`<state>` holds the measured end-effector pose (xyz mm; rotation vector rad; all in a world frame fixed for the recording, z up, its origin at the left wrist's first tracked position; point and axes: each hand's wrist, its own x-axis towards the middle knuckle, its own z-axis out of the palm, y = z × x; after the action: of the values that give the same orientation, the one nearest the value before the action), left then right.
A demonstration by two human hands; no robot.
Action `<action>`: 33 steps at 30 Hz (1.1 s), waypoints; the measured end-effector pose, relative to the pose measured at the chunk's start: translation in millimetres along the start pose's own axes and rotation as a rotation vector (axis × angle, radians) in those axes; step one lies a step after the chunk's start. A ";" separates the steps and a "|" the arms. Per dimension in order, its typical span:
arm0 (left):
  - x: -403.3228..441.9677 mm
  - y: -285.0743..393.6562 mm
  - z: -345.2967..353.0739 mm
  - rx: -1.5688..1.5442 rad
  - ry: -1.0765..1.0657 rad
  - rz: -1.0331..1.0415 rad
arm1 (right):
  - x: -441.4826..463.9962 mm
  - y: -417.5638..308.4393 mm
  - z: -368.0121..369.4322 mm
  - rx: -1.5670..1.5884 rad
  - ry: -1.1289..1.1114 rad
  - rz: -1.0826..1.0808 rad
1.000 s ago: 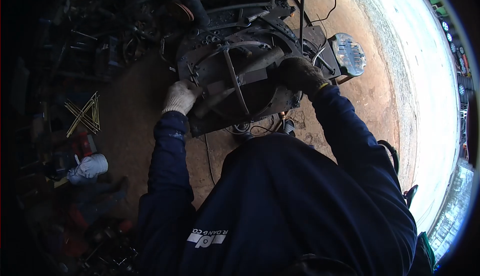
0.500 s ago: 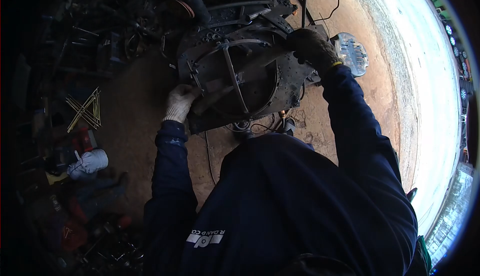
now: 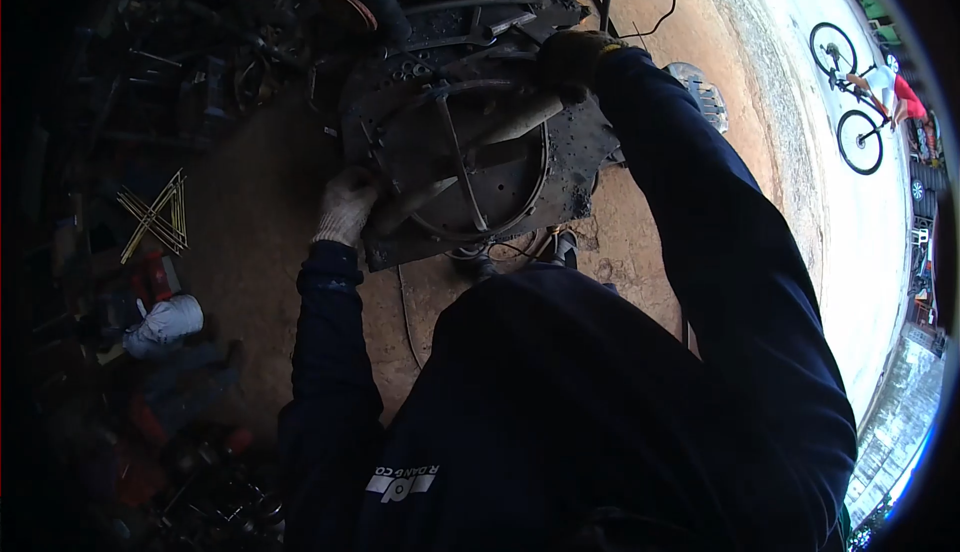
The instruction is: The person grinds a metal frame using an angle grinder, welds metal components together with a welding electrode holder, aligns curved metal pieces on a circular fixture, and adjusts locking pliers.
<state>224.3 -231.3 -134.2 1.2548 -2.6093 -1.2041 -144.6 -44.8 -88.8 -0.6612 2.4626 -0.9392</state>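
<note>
My left hand (image 3: 347,204), in a pale knitted glove, is at the left edge of a dark steel work table (image 3: 575,177). Its fingers are curled near a thin upright piece; what they grip is hidden. My right hand (image 3: 576,58), in a dark glove, is closed at the table's far right side, with shadow covering what it holds. Between them a metal ring (image 3: 545,167) with a flat crossbar (image 3: 457,157) lies on the table. A thick round bar (image 3: 520,120) slants across the ring, one end close to my right hand and the other toward my left.
Wrenches (image 3: 440,47) and nuts (image 3: 410,70) lie at the table's back. Yellowish rods (image 3: 155,217) are crossed at the left, near a person (image 3: 165,327). A ribbed metal piece (image 3: 700,92) stands right of the table. Outside, a person rides a bicycle (image 3: 848,97).
My right hand has moved up and left, and its forearm now reaches further across the view. My left hand stays at the table edge. The view has shifted slightly; a cyclist has appeared outside.
</note>
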 end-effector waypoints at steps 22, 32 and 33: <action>-138.7 94.5 81.5 0.410 0.492 0.703 | -156.0 41.9 -1.9 -0.182 -0.325 -0.290; -117.0 75.9 90.0 0.193 -0.021 0.309 | -143.3 19.1 -2.7 -0.390 -0.442 -0.123; -117.5 75.5 88.6 0.204 0.061 0.412 | -142.8 25.7 0.9 -0.406 -0.446 -0.165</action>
<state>226.4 -67.3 -112.7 0.6983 -2.8058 -0.8353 -37.3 52.2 -77.1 -1.0894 2.2207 -0.2876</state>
